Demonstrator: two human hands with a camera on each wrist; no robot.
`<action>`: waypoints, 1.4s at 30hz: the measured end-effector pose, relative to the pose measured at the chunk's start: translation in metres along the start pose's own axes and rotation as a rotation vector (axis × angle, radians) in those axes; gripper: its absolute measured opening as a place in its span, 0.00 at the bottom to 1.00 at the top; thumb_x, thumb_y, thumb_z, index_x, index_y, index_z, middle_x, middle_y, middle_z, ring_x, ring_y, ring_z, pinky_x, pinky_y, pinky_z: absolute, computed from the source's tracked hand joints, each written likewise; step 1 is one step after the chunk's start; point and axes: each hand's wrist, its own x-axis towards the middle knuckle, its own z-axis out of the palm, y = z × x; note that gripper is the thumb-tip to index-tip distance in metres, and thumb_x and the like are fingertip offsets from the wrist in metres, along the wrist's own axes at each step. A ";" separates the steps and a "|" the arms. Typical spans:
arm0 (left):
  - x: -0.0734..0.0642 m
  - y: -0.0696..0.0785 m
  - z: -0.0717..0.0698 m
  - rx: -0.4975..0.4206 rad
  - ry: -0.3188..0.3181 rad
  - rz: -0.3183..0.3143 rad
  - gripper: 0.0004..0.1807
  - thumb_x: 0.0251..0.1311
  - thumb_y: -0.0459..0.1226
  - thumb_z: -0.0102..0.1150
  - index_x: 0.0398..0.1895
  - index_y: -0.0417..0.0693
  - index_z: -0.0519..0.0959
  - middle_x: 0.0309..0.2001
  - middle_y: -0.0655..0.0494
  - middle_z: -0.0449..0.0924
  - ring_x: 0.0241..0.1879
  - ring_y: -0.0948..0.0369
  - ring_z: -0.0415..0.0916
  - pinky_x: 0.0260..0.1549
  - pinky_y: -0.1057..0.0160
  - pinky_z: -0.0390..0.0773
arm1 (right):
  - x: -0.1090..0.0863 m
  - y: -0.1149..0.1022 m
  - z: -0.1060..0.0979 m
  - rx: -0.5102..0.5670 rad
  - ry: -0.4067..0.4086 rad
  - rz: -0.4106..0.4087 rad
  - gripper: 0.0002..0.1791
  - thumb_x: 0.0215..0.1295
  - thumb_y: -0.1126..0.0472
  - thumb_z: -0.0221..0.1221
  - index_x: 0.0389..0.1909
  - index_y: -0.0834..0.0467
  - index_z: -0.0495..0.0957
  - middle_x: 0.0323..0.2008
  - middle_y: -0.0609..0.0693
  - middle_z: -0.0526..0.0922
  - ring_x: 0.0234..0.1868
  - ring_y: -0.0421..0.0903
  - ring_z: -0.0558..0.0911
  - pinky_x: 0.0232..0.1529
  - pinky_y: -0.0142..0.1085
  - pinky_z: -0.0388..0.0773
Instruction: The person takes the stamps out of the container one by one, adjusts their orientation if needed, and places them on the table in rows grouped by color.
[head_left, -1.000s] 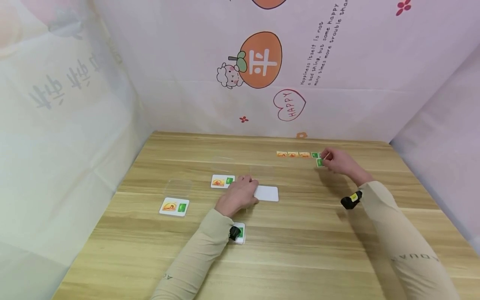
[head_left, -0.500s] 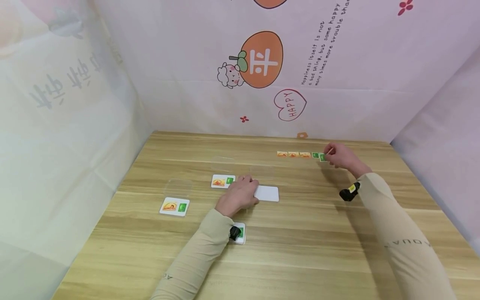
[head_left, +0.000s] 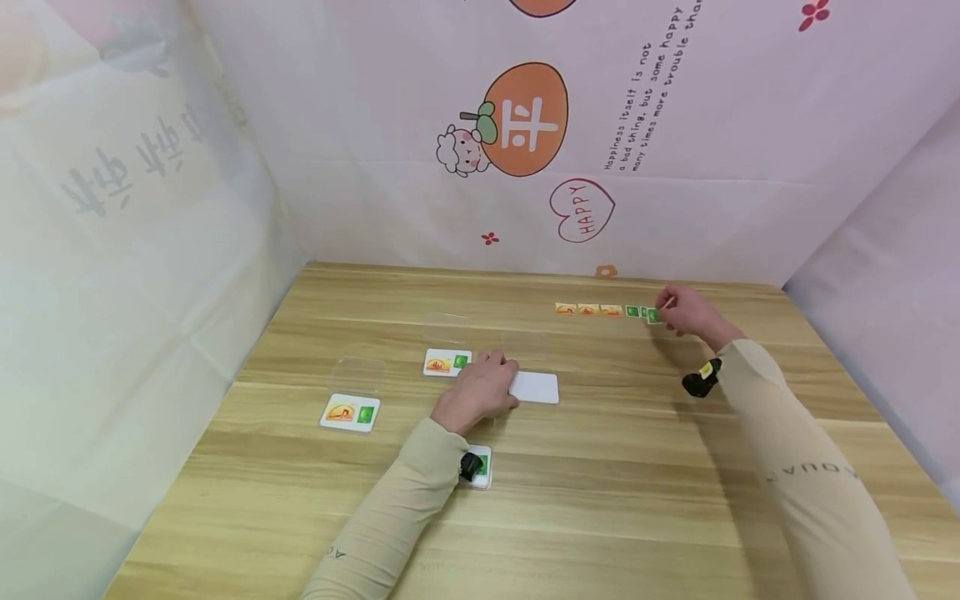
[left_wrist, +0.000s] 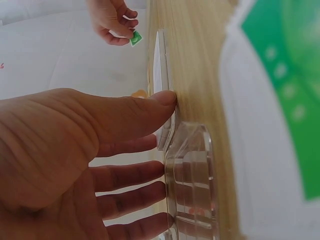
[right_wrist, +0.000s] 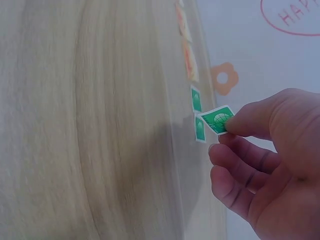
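My right hand point(head_left: 690, 315) pinches a small green stamp point(right_wrist: 216, 120) with a globe print between thumb and fingertip, above the table's far edge. Two green stamps point(right_wrist: 198, 127) lie just beside it, at the end of a row with several orange stamps point(head_left: 588, 309). My left hand point(head_left: 480, 387) rests on a clear plastic case point(left_wrist: 192, 170), its fingers extended against the plastic. The thumb lies at the edge of a blank white card point(head_left: 535, 387) in that case. Part of the case is hidden under the hand.
Left of my left hand lie two cards point(head_left: 350, 413) point(head_left: 438, 363), each bearing an orange and a green stamp, with clear lids folded back. Another stamped card point(head_left: 483, 465) is partly covered by the left wrist. A printed cloth wall point(head_left: 390, 183) rises behind the table.
My right hand has lifted the green stamp from in front of the row and shifted slightly right, uncovering another green stamp in the row. My left hand has stayed in place.
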 end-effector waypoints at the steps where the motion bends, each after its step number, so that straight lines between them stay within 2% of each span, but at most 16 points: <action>1: 0.000 0.000 0.000 0.001 -0.001 0.001 0.26 0.63 0.48 0.62 0.62 0.48 0.74 0.62 0.50 0.71 0.60 0.53 0.68 0.55 0.54 0.74 | 0.001 0.001 0.000 0.000 -0.004 0.005 0.12 0.68 0.66 0.51 0.48 0.70 0.69 0.44 0.68 0.77 0.33 0.52 0.80 0.29 0.38 0.79; 8: -0.001 -0.001 0.000 0.005 0.000 0.006 0.26 0.62 0.48 0.63 0.61 0.49 0.75 0.60 0.50 0.72 0.57 0.54 0.69 0.51 0.55 0.75 | 0.001 0.005 -0.006 0.001 -0.021 0.020 0.13 0.67 0.66 0.51 0.48 0.71 0.67 0.43 0.70 0.77 0.33 0.52 0.80 0.32 0.43 0.81; 24: 0.000 -0.003 0.000 0.014 -0.001 0.002 0.26 0.63 0.49 0.63 0.61 0.49 0.75 0.60 0.51 0.72 0.56 0.54 0.69 0.48 0.57 0.75 | 0.014 0.016 -0.006 -0.004 -0.008 0.036 0.10 0.64 0.68 0.51 0.43 0.70 0.69 0.30 0.60 0.79 0.26 0.45 0.78 0.27 0.39 0.79; 31: 0.002 -0.003 0.000 0.024 -0.003 0.008 0.26 0.63 0.49 0.63 0.61 0.49 0.75 0.58 0.52 0.73 0.53 0.55 0.69 0.45 0.59 0.74 | 0.015 0.017 -0.006 -0.053 -0.005 0.064 0.11 0.61 0.69 0.50 0.42 0.71 0.69 0.24 0.57 0.78 0.22 0.44 0.74 0.24 0.35 0.73; 38: 0.003 -0.004 0.000 0.022 -0.010 0.003 0.26 0.63 0.49 0.62 0.61 0.49 0.75 0.57 0.51 0.72 0.52 0.55 0.69 0.45 0.59 0.74 | 0.018 0.022 -0.003 -0.036 0.003 0.078 0.09 0.61 0.70 0.51 0.41 0.71 0.69 0.22 0.55 0.77 0.22 0.45 0.75 0.23 0.35 0.73; 42: 0.003 -0.004 0.001 0.024 -0.011 0.003 0.26 0.63 0.49 0.62 0.61 0.49 0.75 0.57 0.52 0.72 0.52 0.55 0.69 0.45 0.59 0.74 | 0.020 0.023 -0.001 -0.062 0.018 0.071 0.09 0.61 0.69 0.51 0.40 0.70 0.69 0.22 0.54 0.76 0.21 0.44 0.74 0.23 0.35 0.72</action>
